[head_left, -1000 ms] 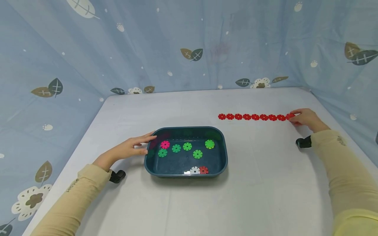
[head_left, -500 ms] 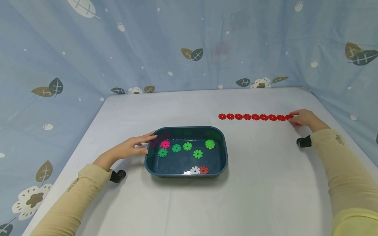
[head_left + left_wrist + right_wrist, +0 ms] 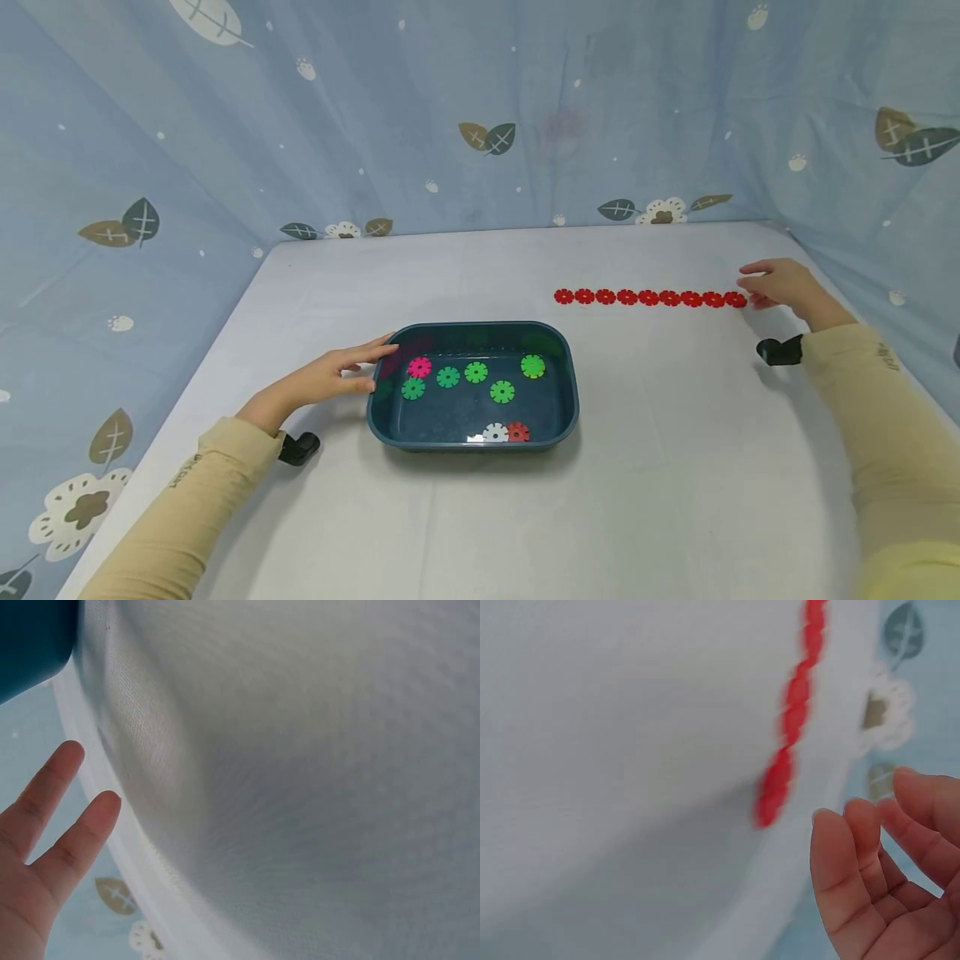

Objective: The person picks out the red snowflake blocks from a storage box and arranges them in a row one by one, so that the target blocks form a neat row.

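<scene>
A row of several red notched discs (image 3: 648, 297) lies joined edge to edge on the white table, towards the back right. Just off its right end is my right hand (image 3: 786, 287), holding nothing, its fingers loosely bent. The right wrist view shows the blurred red row (image 3: 796, 705) apart from the fingertips (image 3: 831, 832). My left hand (image 3: 315, 383) touches the left rim of a dark blue tub (image 3: 472, 444) with its fingers extended. Inside the tub lie several green discs (image 3: 476, 372), a pink disc (image 3: 419, 367), a white disc (image 3: 495, 432) and a red disc (image 3: 518, 432).
The table (image 3: 630, 517) is covered with a white cloth. A blue curtain (image 3: 420, 100) with leaf and flower prints rises behind the table and at both sides. Each wrist carries a black camera (image 3: 300, 448).
My right hand has let go of the last red disc and moved slightly back and to the right. The row stays on the table. My left hand and the tub have not moved.
</scene>
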Demonstrator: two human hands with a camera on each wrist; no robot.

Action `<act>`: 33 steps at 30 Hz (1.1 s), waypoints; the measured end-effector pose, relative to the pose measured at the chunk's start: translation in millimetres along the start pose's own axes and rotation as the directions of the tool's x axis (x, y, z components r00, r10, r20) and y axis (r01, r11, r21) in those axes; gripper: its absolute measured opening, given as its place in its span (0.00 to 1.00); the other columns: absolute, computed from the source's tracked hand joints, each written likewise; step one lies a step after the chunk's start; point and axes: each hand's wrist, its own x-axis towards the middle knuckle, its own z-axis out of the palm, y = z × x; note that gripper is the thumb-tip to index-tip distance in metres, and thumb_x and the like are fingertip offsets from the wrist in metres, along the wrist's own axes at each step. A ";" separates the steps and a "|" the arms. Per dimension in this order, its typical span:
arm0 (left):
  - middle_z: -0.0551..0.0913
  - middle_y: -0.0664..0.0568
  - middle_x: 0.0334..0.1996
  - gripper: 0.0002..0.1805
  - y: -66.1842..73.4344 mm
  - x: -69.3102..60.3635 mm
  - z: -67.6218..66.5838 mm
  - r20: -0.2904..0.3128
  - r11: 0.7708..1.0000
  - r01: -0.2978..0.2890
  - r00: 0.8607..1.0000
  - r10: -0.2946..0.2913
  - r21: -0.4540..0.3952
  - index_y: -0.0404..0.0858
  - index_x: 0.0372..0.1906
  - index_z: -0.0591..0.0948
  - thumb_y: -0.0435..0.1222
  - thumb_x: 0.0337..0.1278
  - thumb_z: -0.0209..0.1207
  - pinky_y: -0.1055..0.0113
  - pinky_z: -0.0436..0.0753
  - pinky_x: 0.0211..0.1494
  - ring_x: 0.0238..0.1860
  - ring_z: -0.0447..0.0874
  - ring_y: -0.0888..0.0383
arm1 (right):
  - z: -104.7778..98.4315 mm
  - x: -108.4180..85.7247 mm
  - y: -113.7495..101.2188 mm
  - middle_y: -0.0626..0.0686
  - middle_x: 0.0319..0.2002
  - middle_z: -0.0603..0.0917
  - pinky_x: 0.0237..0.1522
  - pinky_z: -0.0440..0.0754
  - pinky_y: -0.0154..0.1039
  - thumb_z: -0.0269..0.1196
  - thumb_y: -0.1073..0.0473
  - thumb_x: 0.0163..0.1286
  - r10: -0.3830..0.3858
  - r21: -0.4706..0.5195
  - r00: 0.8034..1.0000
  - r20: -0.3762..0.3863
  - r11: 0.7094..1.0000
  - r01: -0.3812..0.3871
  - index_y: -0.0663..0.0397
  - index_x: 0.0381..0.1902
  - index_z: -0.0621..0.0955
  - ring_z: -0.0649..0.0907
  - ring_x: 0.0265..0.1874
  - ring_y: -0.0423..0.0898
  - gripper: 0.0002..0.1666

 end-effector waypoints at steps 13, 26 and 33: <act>0.48 0.43 0.72 0.32 -1.2 -0.7 0.3 -0.002 1.000 -0.001 1.000 0.001 -0.003 0.41 0.69 0.60 0.34 0.59 0.55 0.40 0.64 0.58 0.69 0.50 0.40 | 3.8 -28.9 -72.4 0.64 0.44 0.76 0.33 0.76 0.29 0.51 0.46 0.69 -0.203 -0.024 0.979 -0.031 0.979 0.202 0.65 0.63 0.64 0.80 0.28 0.39 0.35; 0.48 0.44 0.72 0.32 -1.0 0.1 0.4 -0.001 1.000 -0.001 1.000 0.001 0.010 0.41 0.69 0.60 0.35 0.59 0.55 0.41 0.65 0.57 0.69 0.51 0.40 | 38.2 -72.4 -159.9 0.57 0.42 0.79 0.33 0.78 0.37 0.59 0.57 0.65 -0.450 -0.089 0.884 0.126 0.882 0.462 0.56 0.57 0.74 0.79 0.33 0.46 0.23; 0.49 0.43 0.71 0.32 -1.4 0.6 0.0 -0.003 1.000 -0.003 1.000 0.003 0.014 0.41 0.69 0.60 0.35 0.59 0.55 0.42 0.65 0.57 0.69 0.51 0.40 | 58.1 -89.9 -209.8 0.51 0.36 0.80 0.32 0.77 0.39 0.62 0.59 0.62 -0.569 -0.092 0.757 0.320 0.777 0.623 0.55 0.53 0.77 0.79 0.31 0.44 0.20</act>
